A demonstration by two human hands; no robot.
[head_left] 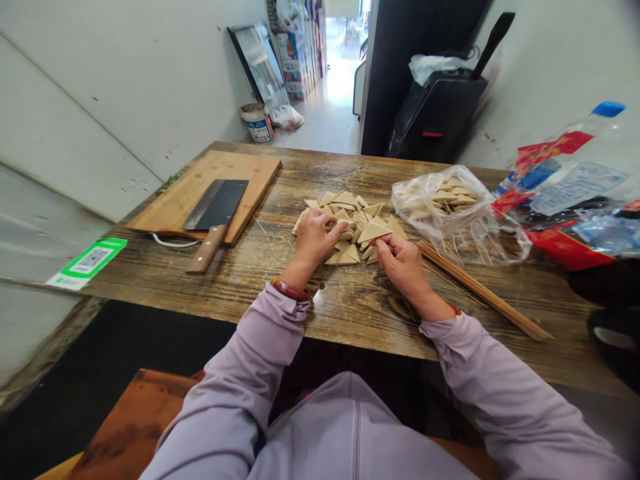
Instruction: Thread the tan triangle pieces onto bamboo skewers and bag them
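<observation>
A pile of flat tan triangular pieces (345, 255), which look like dried tofu, lies on the wooden table. My right hand (400, 263) is closed, pinching one triangular piece (373, 231) between thumb and fingers at the pile's right side. Whether it also grips a skewer I cannot make out. My left hand (316, 235) rests over the pile's left side, fingers curved and thumb apart from them, with no piece visibly gripped. Just right of my right hand, a bundle of thin wooden skewers (487, 293) lies slantwise, a few loose ones beside it.
A cleaver (216, 217) lies on a wooden cutting board (240, 163) at the left. Behind the skewers sits a clear plastic bag (420, 190) with more triangles and skewers. A plastic bottle (570, 150) and red packaging (565, 250) crowd the right side.
</observation>
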